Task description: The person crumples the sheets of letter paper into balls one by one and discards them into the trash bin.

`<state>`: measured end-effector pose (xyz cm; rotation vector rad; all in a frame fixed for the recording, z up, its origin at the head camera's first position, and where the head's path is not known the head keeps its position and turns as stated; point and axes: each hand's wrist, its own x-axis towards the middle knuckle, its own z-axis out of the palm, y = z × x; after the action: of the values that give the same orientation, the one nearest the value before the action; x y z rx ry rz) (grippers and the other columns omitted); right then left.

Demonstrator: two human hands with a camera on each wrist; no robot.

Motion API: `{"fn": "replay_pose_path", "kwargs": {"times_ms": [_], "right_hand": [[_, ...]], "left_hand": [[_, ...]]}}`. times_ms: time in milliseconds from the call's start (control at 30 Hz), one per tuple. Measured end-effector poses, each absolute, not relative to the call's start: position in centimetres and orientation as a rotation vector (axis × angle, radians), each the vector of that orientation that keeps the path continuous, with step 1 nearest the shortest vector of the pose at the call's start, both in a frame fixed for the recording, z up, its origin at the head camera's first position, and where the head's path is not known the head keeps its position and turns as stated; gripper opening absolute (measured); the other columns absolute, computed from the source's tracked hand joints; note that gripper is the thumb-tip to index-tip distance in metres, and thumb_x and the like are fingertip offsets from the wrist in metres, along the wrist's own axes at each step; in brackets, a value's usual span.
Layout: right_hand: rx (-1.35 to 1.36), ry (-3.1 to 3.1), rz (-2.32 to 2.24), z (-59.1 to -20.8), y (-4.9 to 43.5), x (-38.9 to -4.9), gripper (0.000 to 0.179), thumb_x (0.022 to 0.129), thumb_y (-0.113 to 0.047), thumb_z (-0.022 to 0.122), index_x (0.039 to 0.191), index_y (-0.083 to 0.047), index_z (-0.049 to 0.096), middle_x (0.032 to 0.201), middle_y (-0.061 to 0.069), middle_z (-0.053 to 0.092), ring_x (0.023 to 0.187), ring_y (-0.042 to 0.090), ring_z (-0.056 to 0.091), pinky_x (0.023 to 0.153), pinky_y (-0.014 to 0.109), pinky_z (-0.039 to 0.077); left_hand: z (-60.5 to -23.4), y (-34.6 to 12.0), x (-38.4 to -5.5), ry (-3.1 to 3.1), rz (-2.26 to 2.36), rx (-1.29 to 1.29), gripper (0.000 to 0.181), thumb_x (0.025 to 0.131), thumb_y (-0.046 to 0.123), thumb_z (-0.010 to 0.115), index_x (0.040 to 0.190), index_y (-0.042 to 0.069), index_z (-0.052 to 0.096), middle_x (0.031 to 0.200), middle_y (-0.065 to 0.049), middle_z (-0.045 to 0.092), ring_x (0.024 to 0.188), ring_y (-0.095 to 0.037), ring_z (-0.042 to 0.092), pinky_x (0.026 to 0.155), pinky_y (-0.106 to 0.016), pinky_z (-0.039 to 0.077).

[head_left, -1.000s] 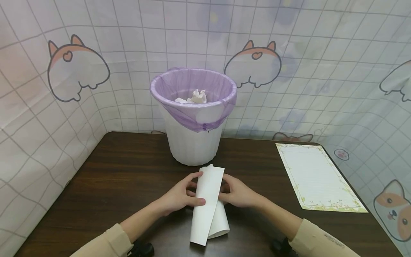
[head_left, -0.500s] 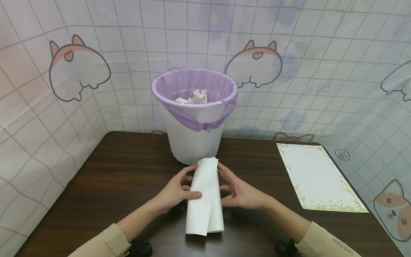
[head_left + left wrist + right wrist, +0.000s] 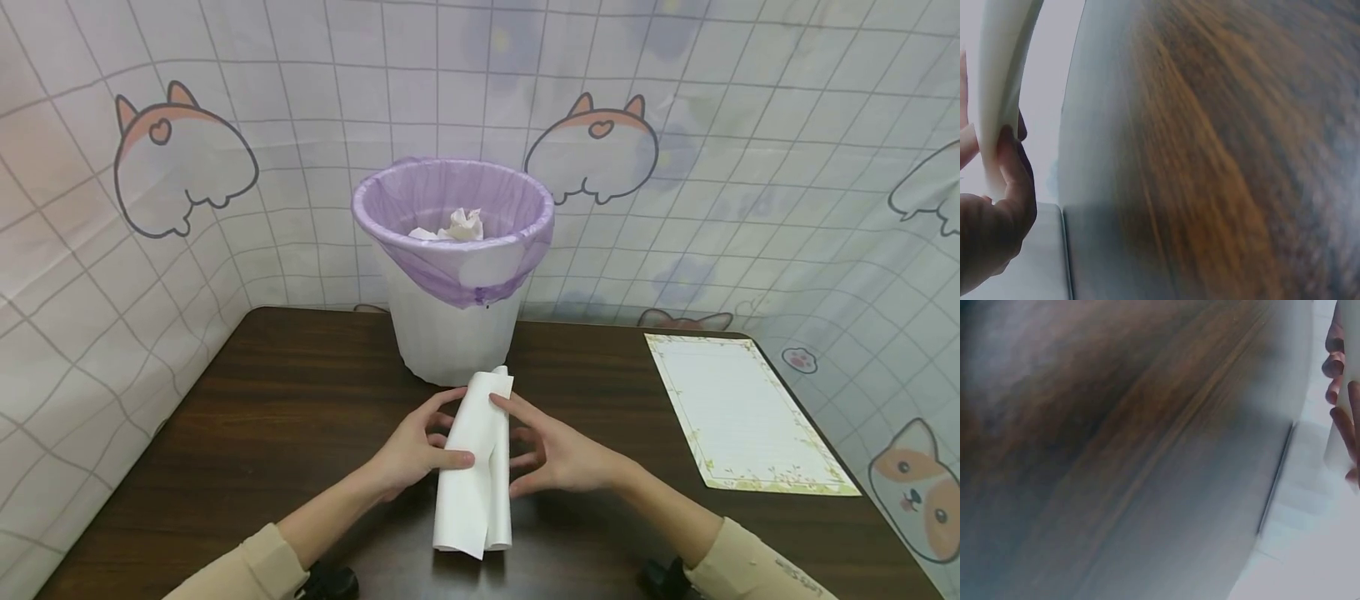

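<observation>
In the head view a white sheet of paper [image 3: 471, 492], loosely rolled into a flattened tube, is held up near the middle of the table, in front of the bin. My left hand [image 3: 408, 446] grips its left side, thumb across the front and the other fingers behind. On the right side, my right hand [image 3: 566, 454] has its index fingertip on the front near the top, its thumb by the right edge and other fingers partly hidden behind. The left wrist view shows curled fingers [image 3: 1015, 178] against the paper [image 3: 1000, 75]; the right wrist view catches fingers along the paper [image 3: 1350, 344].
A white bin [image 3: 453, 333] with a purple liner [image 3: 480, 287] stands behind the hands, crumpled white paper [image 3: 465, 225] inside. To the right, a sheet with a floral border [image 3: 750, 417] lies flat on the dark wooden table [image 3: 262, 400]. Patterned cloth surrounds the table.
The paper's overlapping ends have come closer together, making a narrower, more even roll. My right index finger has moved from the paper's far side onto its front.
</observation>
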<state>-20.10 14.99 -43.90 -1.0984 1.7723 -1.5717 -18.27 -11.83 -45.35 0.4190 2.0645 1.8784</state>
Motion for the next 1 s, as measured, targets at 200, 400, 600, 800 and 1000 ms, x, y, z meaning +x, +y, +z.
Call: {"fn": "replay_pose_path", "kwargs": {"times_ms": [200,400,600,800,1000], "right_hand": [[-1.098,1.854,-1.59,-44.0,14.4,-20.0,0.105,0.079,0.01,0.084,0.161,0.0,0.018,0.167,0.015,0.005,0.138,0.047,0.042,0.093,0.044,0.056],[-1.077,2.002,-1.633,-44.2,13.9,-19.9,0.09,0.076,0.004,0.089,0.15,0.002,0.037,0.161,0.015,0.022,0.124,0.039,0.056,0.086,0.041,0.059],[-1.029,2.111,-1.706,-44.1,13.3,-19.8,0.072,0.071,0.002,0.094,0.131,-0.001,0.053,0.143,0.016,0.037,0.118,0.036,0.059,0.082,0.04,0.06],[-0.997,2.225,-1.778,-44.0,13.1,-19.9,0.051,0.068,0.002,0.095,0.108,-0.003,0.064,0.129,0.014,0.044,0.115,0.034,0.062,0.08,0.038,0.06],[-0.917,2.337,-1.858,-44.2,12.9,-20.0,0.033,0.068,0.0,0.095,0.084,-0.005,0.066,0.121,0.015,0.052,0.093,0.024,0.07,0.073,0.035,0.061]], "left_hand": [[-45.3,-11.4,-18.1,2.11,1.88,0.444,0.084,0.084,-0.001,0.084,0.155,0.012,0.042,0.118,-0.022,0.054,0.088,-0.029,0.069,0.077,-0.042,0.06],[-45.3,-11.0,-17.9,2.083,1.921,0.442,0.077,0.084,-0.003,0.083,0.152,0.01,0.048,0.122,-0.023,0.051,0.091,-0.03,0.07,0.076,-0.041,0.06],[-45.2,-10.6,-17.5,1.991,1.993,0.391,0.065,0.089,-0.003,0.078,0.148,0.005,0.054,0.126,-0.023,0.05,0.098,-0.033,0.069,0.078,-0.043,0.06],[-44.9,-10.2,-17.4,1.899,2.061,0.409,0.053,0.093,-0.002,0.073,0.143,-0.001,0.058,0.137,-0.023,0.053,0.098,-0.032,0.07,0.077,-0.042,0.06],[-44.5,-9.3,-17.4,1.943,2.044,0.499,0.05,0.096,-0.005,0.068,0.144,0.0,0.057,0.128,-0.021,0.054,0.098,-0.029,0.07,0.079,-0.036,0.059]]}}
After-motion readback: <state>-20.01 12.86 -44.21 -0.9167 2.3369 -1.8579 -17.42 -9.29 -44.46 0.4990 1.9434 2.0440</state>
